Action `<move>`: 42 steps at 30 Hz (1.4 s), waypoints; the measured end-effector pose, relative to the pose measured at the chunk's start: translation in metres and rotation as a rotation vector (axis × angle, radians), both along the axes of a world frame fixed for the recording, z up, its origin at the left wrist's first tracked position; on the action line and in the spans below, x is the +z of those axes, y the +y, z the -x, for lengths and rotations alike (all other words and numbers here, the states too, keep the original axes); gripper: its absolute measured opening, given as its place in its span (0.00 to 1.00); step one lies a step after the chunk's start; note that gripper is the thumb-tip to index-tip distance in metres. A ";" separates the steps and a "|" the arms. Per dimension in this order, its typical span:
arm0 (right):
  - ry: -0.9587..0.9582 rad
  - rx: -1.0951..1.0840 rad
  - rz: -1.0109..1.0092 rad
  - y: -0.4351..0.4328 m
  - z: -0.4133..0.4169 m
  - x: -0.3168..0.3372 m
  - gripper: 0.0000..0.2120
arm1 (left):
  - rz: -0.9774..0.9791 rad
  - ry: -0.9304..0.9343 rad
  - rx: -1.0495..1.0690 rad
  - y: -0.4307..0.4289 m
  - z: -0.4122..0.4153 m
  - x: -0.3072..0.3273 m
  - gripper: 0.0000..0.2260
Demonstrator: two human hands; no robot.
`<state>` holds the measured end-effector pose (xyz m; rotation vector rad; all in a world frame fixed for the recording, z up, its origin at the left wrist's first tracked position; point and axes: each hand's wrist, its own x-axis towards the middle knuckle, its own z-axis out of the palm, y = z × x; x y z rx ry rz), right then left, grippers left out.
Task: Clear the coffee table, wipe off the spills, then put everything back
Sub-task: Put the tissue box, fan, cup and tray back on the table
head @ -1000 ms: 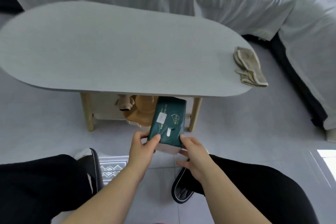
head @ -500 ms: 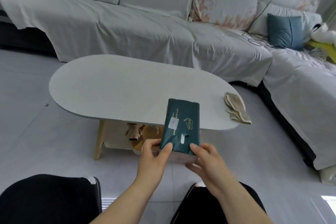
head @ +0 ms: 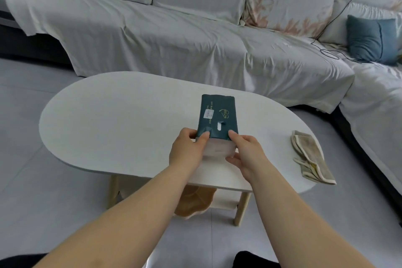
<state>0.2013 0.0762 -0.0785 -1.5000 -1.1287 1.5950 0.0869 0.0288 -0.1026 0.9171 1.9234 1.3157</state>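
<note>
A dark green tissue pack (head: 217, 115) with gold print and a white label is over the middle of the white oval coffee table (head: 113, 119). Whether it touches the tabletop I cannot tell. My left hand (head: 188, 151) grips its near left corner and my right hand (head: 244, 152) grips its near right corner, thumbs on top. A folded beige cloth (head: 310, 155) lies on the table's right end, apart from the pack.
A tan scalloped dish (head: 193, 202) sits on the lower shelf under the table, between the wooden legs (head: 240, 209). A sofa covered in white sheets (head: 174, 35) runs behind and to the right, with a blue cushion (head: 369, 39) and a black cable on it.
Both hands lifted the tissue pack from below the table's near edge up and forward over the tabletop. My view rose and pulled back, so the sofa came into sight.
</note>
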 end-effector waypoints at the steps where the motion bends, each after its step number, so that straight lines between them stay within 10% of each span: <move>1: -0.003 -0.010 -0.007 0.007 0.001 -0.003 0.13 | 0.003 0.007 -0.007 0.008 0.001 -0.002 0.10; 42: -0.278 -0.227 -0.304 0.052 -0.042 -0.031 0.15 | -0.030 0.069 -0.339 0.037 -0.027 -0.013 0.15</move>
